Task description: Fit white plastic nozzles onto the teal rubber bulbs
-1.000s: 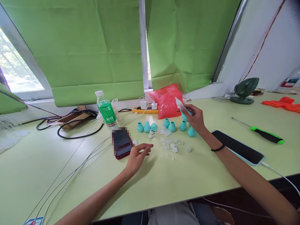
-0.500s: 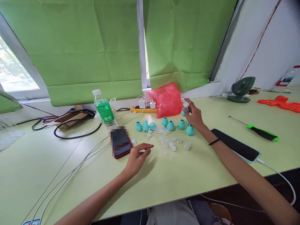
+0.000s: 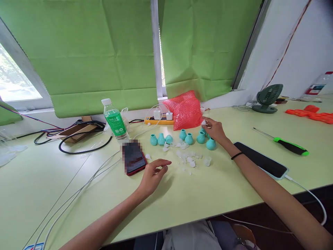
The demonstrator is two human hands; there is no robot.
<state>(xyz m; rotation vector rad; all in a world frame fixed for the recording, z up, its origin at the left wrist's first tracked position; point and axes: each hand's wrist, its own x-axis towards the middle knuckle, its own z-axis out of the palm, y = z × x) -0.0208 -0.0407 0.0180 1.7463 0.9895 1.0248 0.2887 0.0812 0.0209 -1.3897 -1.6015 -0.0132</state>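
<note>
At the back right of the group of small turquoise vase-shaped pieces, my right hand (image 3: 215, 130) pinches a small white plastic piece (image 3: 203, 122). That piece is right above a turquoise vase (image 3: 202, 130), partly hidden by my fingers; whether they touch I cannot tell. Several other turquoise vases (image 3: 188, 139) stand in a loose row, and one (image 3: 169, 139) lies tipped over. My left hand (image 3: 155, 175) hovers low over the table with nothing in it, thumb and forefinger apart. Before it lie scattered translucent white plastic bits (image 3: 191, 162) and a small clear cup-like piece (image 3: 207, 161).
Left of the vases are a red-edged phone (image 3: 134, 158) and a water bottle (image 3: 116, 121). Red bubble wrap (image 3: 186, 111) lies behind, beside a power strip (image 3: 159, 121). To the right are a charging phone (image 3: 261, 160), a screwdriver (image 3: 286, 143) and a fan (image 3: 267, 99).
My right hand has come down slightly, bringing the white piece lower, close to the vase. My left hand has stayed in place.
</note>
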